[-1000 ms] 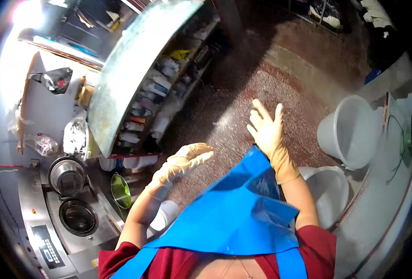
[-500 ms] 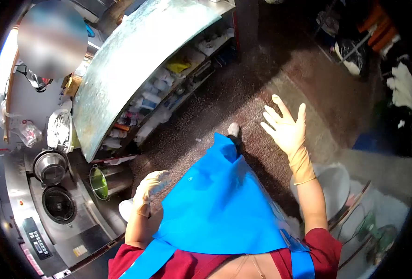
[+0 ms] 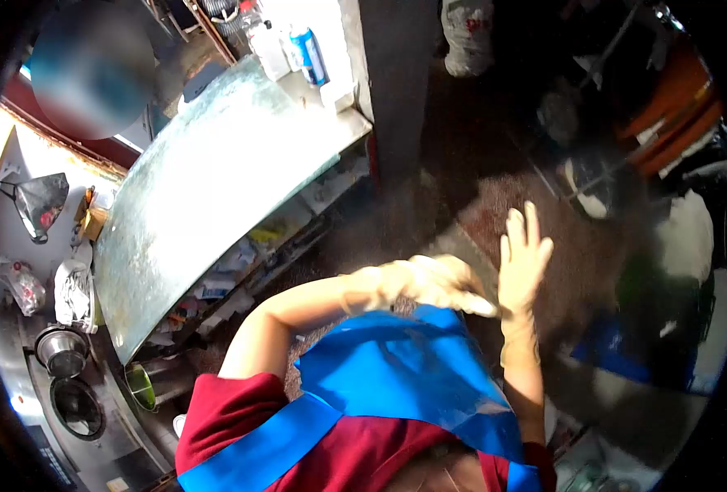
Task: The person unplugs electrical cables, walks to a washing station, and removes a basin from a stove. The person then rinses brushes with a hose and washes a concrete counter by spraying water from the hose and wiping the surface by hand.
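Both of my hands wear pale cream gloves. My right hand [image 3: 521, 266] is raised to the right of my body, its fingers stretched upward and holding nothing. Its long cuff covers the wrist. Reaching across my front, my left hand [image 3: 441, 283] has its fingertips close to the right wrist; whether they touch it I cannot tell. The left fingers are slightly blurred, with one stretched out apart from the others and no object visible in them. Below the hands, a blue apron [image 3: 404, 369] covers my front.
A long pale metal-topped counter [image 3: 207, 189] stands to the left, with filled shelves beneath. A spray can [image 3: 307, 57] and bottles stand at its far end. Lower left are a metal pot [image 3: 62, 351] and a green-lined bucket [image 3: 142, 387]. A white sack [image 3: 467, 37] stands farther back.
My left hand has swung from the lower left across to beside my right wrist. The right hand's fingers have come closer together and point upward. The view has turned, showing the counter's far end.
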Available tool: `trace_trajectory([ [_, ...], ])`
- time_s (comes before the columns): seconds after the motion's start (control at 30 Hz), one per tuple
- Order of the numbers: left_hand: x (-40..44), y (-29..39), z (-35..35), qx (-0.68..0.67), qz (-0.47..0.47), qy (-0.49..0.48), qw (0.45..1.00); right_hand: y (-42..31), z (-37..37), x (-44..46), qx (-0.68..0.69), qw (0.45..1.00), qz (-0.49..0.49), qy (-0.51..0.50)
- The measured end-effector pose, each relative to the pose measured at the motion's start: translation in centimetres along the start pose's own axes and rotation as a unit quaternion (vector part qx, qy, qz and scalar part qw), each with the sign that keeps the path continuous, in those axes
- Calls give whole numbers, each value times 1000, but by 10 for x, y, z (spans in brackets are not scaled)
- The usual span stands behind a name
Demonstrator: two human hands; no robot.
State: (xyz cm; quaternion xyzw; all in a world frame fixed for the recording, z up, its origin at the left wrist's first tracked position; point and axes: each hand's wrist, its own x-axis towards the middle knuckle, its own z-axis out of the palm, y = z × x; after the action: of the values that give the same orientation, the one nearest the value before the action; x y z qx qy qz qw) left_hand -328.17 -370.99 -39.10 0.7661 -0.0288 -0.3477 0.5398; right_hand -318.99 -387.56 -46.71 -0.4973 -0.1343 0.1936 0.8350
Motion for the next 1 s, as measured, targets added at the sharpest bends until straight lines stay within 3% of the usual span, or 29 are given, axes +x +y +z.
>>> trace_trajectory([
  [0.1, 81, 27, -28, -20, 121, -47, 991, -30, -20, 54, -71, 997, -39, 18],
  [0.13, 133, 16, -23, -5, 217, -21, 976, -33, -46, 73, -322, 929, -171, -62],
  [0.2, 181, 37, -48, 40, 222, 20, 974, -62, -42, 114, -159, 987, -28, 23],
  [0.23, 204, 51, -60, 57, 205, 28, 977, -77, -43, 135, -182, 982, 3, 48],
  [0.27, 229, 61, -76, 72, 157, 19, 985, -80, -62, 165, -134, 989, -6, 60],
  [0.3, 243, 82, -92, 90, 190, 48, 977, -81, -82, 198, -85, 994, -16, 72],
  [0.33, 265, 94, -106, 44, 181, 35, 982, -60, -121, 237, -150, 985, -62, 58],
  [0.37, 287, 104, -121, -2, 173, 17, 985, -59, -150, 273, -95, 994, -39, 29],
  [0.4, 296, 117, -138, 36, 184, 49, 981, -61, -160, 303, -205, 972, -110, -28],
  [0.43, 306, 127, -157, 76, 201, 79, 973, -72, -159, 334, -225, 958, -165, -67],
  [0.47, 321, 134, -181, 139, 202, 63, 967, -83, -158, 365, -240, 940, -219, -104],
  [0.5, 336, 141, -203, 201, 206, 47, 957, -94, -135, 389, -164, 945, -251, -131],
  [0.57, 356, 145, -244, 268, 171, 65, 946, -103, -117, 446, -38, 979, -154, -129],
  [0.63, 372, 145, -286, 269, 121, 105, 950, -108, -79, 505, -65, 997, -43, -16],
  [0.67, 382, 144, -310, 263, 103, 126, 951, -72, -106, 543, 3, 989, -81, -122],
  [0.7, 389, 144, -333, 260, 90, 145, 950, -69, -101, 570, 115, 986, 44, -112],
  [0.77, 404, 143, -382, 248, 79, 182, 948, -62, -98, 617, 257, 938, 149, -178],
  [0.83, 427, 136, -434, 200, 61, 201, 957, -62, -82, 659, 94, 978, 49, -183],
  [0.9, 482, 83, -490, -14, -71, 189, 979, -67, -68, 710, 42, 983, 45, -175],
  [1.0, 474, 135, -582, 97, 1, 162, 982, -39, -81, 803, 37, 988, 95, -119],
])
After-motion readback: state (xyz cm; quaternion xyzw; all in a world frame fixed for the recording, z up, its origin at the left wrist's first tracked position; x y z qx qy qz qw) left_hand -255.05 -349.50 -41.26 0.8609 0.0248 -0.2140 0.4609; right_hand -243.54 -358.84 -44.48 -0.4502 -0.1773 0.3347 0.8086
